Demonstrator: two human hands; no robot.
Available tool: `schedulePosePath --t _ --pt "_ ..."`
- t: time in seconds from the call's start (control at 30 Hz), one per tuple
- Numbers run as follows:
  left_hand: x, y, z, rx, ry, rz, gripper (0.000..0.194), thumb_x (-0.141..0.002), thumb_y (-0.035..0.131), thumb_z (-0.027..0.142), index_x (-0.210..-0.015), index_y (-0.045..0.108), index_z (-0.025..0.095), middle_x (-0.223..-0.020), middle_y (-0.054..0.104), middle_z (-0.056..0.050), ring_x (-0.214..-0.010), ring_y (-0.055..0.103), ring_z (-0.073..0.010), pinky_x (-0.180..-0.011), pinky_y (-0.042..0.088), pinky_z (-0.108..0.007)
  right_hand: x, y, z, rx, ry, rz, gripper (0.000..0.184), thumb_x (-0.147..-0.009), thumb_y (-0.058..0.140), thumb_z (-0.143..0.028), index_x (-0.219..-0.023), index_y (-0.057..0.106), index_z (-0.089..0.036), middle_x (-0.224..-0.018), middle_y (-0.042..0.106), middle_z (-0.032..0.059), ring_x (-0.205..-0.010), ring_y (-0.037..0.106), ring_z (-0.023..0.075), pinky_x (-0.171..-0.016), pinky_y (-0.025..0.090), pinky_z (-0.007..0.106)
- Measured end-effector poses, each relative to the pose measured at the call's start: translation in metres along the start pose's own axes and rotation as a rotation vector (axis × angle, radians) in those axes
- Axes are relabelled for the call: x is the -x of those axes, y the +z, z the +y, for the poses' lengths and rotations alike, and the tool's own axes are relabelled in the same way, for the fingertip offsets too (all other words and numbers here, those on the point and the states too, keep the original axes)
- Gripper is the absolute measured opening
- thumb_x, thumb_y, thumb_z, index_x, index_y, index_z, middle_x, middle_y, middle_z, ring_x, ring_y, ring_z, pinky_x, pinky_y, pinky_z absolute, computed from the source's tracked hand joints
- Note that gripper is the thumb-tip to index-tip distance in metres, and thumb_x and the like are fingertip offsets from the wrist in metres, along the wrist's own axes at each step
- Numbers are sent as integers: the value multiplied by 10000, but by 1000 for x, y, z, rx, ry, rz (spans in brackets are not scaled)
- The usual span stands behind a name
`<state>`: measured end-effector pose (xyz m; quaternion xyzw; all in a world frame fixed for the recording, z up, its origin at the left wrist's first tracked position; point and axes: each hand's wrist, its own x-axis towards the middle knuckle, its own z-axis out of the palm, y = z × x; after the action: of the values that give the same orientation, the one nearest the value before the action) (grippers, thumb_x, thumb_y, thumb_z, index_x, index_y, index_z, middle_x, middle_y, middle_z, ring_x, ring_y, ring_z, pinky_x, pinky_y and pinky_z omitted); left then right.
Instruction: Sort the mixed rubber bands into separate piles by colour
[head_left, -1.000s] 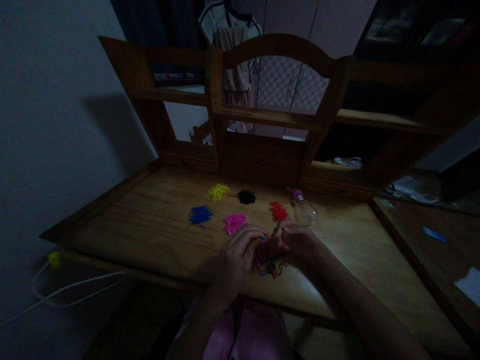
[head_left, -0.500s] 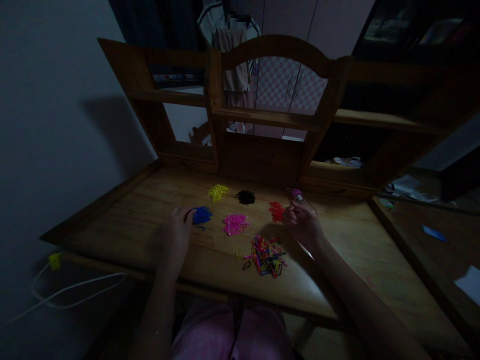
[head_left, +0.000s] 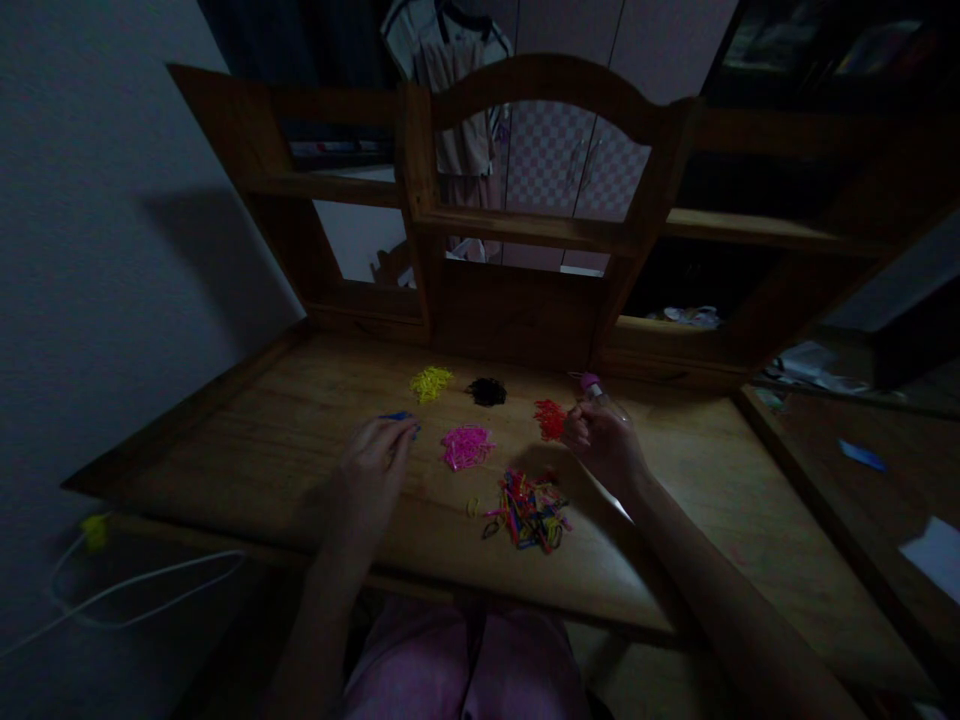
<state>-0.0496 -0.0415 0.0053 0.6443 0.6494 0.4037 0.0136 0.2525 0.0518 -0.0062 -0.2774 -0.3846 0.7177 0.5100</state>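
On the wooden desk (head_left: 300, 420) lie small sorted piles: yellow (head_left: 430, 382), black (head_left: 487, 391), red (head_left: 549, 418), pink (head_left: 466, 446) and blue (head_left: 400, 417), the last mostly hidden. A mixed pile of coloured pieces (head_left: 527, 511) lies nearer me. My left hand (head_left: 369, 470) rests over the blue pile, fingers curled loosely; what it holds, if anything, is hidden. My right hand (head_left: 602, 445) is closed beside the red pile, just in front of a small clear bottle with a pink cap (head_left: 591, 383).
A wooden hutch (head_left: 525, 230) with shelves stands at the desk's back. A white cable (head_left: 135, 585) hangs off the front left edge. Papers and a blue item (head_left: 862, 455) lie on a surface to the right. The room is dim.
Both hands left the mixed pile: the left went out to the blue pile, the right to the red pile. Since half a second ago they have barely shifted.
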Motion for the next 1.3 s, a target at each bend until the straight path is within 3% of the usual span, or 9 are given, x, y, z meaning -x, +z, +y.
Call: schedulePosePath --t 0.17,0.27,0.37,0.53,0.77,0.87,1.0,1.13,1.3 --pt "33 23 39 217 201 -492 197 -929 489 196 -1043 638 257 -1042 617 -3 -974 596 -149 -885 500 -288 6 8 3 447 -66 -24 140 -810 594 -285 -741 648 -176 -655 549 3 -583 472 118 -562 386 258" --pt "41 36 47 217 238 -601 191 -923 508 173 -1047 631 249 -1027 614 -2 -970 584 -146 -879 490 -280 10 14 7 777 -66 -119 143 -816 625 -306 -810 676 -173 -762 626 24 -680 549 141 -616 419 265" --pt "41 43 44 147 240 -583 145 -907 548 207 -1009 645 243 -991 613 -12 -954 570 -170 -878 480 -313 13 19 11 994 -107 -262 170 -836 618 -319 -896 688 -176 -859 656 37 -758 587 155 -663 446 270" --pt "40 45 37 135 249 -518 124 -905 553 233 -979 653 243 -968 616 -22 -936 565 -186 -854 477 -331 21 25 15 1169 -205 -467 221 -804 676 -313 -991 675 -196 -976 636 54 -876 592 170 -779 469 298" --pt "47 47 39 244 203 -382 115 -919 532 235 -909 647 236 -912 639 -24 -910 576 -189 -844 474 -345 28 28 17 1318 -233 -433 339 -730 756 -356 -999 636 -190 -954 605 58 -867 567 189 -787 459 322" --pt "49 48 40 273 187 -393 126 -924 527 240 -921 653 239 -913 643 -26 -916 578 -187 -850 473 -346 26 26 16 1268 -204 -457 303 -781 709 -362 -1015 626 -189 -953 603 56 -829 571 173 -745 467 300" --pt "49 49 40 271 166 -404 122 -919 534 234 -926 656 242 -936 648 -21 -938 580 -183 -869 472 -340 21 22 13 1221 -232 -550 173 -882 561 -211 -1035 643 -206 -989 586 52 -897 567 171 -806 462 308" --pt "48 49 39 270 165 -417 122 -920 534 241 -932 656 243 -937 649 -21 -939 580 -182 -865 472 -339 21 23 12 1274 -276 -577 298 -837 531 -82 -1069 661 -217 -1014 563 56 -949 547 185 -858 444 325" --pt "48 49 39 273 164 -408 121 -915 541 232 -927 661 245 -923 654 -21 -929 582 -186 -856 473 -345 21 21 14 1293 -279 -524 361 -800 536 -62 -1103 654 -218 -1004 560 59 -921 546 190 -837 450 330"
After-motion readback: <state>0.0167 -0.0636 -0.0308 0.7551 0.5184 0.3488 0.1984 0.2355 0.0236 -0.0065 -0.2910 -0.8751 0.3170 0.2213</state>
